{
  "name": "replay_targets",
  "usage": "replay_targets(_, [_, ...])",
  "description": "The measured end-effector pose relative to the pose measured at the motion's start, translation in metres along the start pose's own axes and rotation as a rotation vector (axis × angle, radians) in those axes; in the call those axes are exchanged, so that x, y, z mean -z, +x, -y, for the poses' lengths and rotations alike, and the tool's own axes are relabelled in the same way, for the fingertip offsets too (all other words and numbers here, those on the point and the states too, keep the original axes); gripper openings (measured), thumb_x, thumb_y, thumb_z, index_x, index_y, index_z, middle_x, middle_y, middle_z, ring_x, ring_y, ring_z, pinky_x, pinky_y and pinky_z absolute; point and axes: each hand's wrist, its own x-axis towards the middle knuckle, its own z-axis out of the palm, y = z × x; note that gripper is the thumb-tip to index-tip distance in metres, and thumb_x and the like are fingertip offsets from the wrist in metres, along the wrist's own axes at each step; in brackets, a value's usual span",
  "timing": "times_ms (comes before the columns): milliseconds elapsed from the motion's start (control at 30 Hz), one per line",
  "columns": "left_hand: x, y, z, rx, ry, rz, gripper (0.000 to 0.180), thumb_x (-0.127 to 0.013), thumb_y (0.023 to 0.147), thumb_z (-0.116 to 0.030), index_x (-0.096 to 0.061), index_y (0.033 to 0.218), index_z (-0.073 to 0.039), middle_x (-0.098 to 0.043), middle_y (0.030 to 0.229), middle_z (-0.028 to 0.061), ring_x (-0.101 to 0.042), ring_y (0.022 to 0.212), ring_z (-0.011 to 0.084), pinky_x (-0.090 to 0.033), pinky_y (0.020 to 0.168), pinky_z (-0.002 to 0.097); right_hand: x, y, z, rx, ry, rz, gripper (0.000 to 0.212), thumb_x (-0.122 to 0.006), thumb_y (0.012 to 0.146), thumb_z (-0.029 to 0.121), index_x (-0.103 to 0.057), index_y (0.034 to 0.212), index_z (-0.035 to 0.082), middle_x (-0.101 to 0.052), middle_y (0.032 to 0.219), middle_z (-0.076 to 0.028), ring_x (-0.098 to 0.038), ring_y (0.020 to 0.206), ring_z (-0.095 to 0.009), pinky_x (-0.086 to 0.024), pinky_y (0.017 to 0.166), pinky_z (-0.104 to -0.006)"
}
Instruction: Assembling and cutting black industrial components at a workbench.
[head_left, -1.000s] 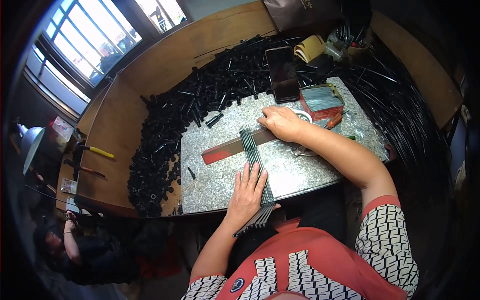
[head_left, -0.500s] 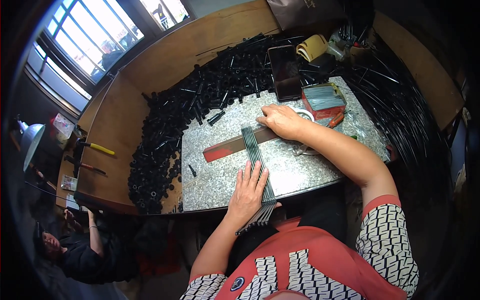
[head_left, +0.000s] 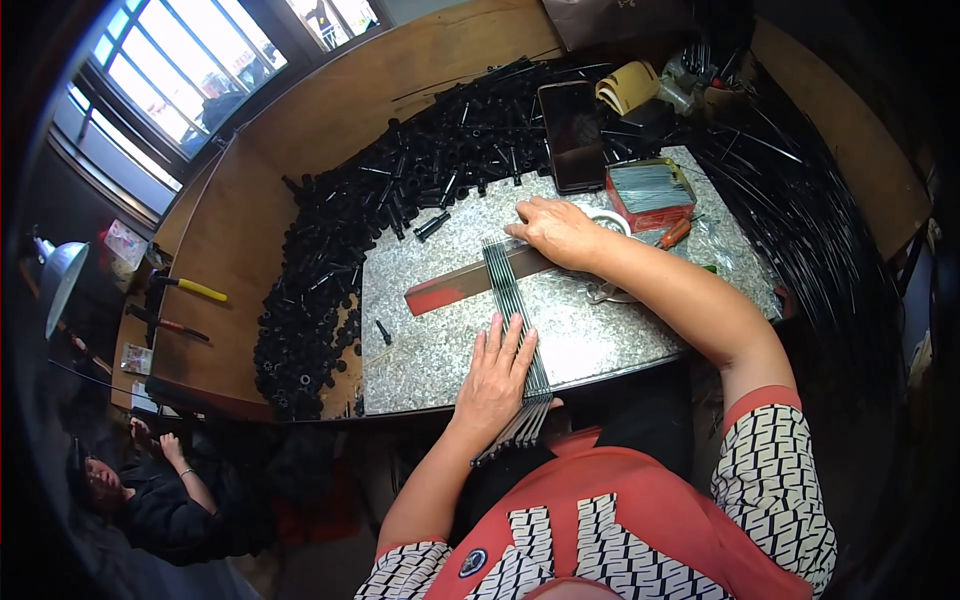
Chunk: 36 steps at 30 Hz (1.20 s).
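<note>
A row of thin dark rods [head_left: 507, 285] lies side by side across a brown bar [head_left: 455, 288] with a red end, on the speckled stone slab [head_left: 410, 355]. My left hand [head_left: 492, 385] lies along the near part of the rods, fingers stretched over them. Its thumb tip shows past the rods' other side, by the slab's front edge. The rods' near ends, with small knobs, fan out beyond that edge. Over the bar's right end, close to the rods' far tips, is my right hand [head_left: 557, 235] with its fingers curled; what they grip is hidden.
Black tubular parts [head_left: 400, 180] are heaped behind and left of the slab. A phone [head_left: 572, 135], a red box of thin rods [head_left: 650, 195] and an orange-handled tool [head_left: 675, 233] sit right. Long black rods [head_left: 800, 200] lie far right. Another person [head_left: 165, 500] is at lower left.
My hands and the rods keep nearly the same places, with the whole view shifted slightly. The other person's hand at the left has moved.
</note>
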Motion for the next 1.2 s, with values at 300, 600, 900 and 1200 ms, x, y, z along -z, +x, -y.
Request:
replay_targets(300, [0.0,0.0,-0.001,0.006,-0.007,0.003,0.096,-0.072,0.068,-0.056,-0.034,0.138,-0.001,-0.026,0.145,0.0255,-0.023,0.136,0.0443,-0.022,0.108,0.0572,-0.002,0.002,0.003,0.016,-0.02,-0.046,0.026,-0.051,0.081,0.012,-0.066,0.103,0.011,-0.055,0.089,-0.01,-0.057,0.09,-0.027,-0.048,0.077,-0.0382])
replay_targets(600, [0.0,0.0,0.0,0.008,-0.006,-0.002,0.096,-0.073,0.068,-0.055,-0.035,0.137,-0.001,-0.026,0.145,0.0255,-0.023,0.136,0.0439,-0.023,0.108,0.0567,-0.003,0.007,0.005,-0.005,0.033,-0.009,0.02,-0.051,0.082,0.014,-0.067,0.093,0.009,-0.058,0.098,-0.012,-0.057,0.098,-0.028,-0.048,0.081,-0.0398])
replay_targets(900, [-0.002,0.0,0.0,0.001,0.005,-0.011,0.095,-0.072,0.068,-0.056,-0.035,0.137,-0.001,-0.028,0.145,0.0259,-0.025,0.135,0.0442,-0.025,0.107,0.0567,-0.006,0.01,0.006,0.037,0.131,-0.048,0.027,-0.052,0.08,0.007,-0.064,0.105,0.005,-0.056,0.096,-0.012,-0.057,0.096,-0.029,-0.047,0.083,-0.0379])
replay_targets(1200, [-0.001,-0.002,0.002,0.001,0.009,-0.023,0.091,-0.066,0.072,-0.057,-0.039,0.136,0.001,-0.029,0.144,0.0259,-0.025,0.134,0.0446,-0.025,0.106,0.0559,0.036,-0.028,-0.054,-0.138,-0.056,-0.168,0.028,-0.057,0.074,0.002,-0.064,0.101,0.005,-0.06,0.096,-0.013,-0.059,0.096,-0.031,-0.05,0.081,-0.039])
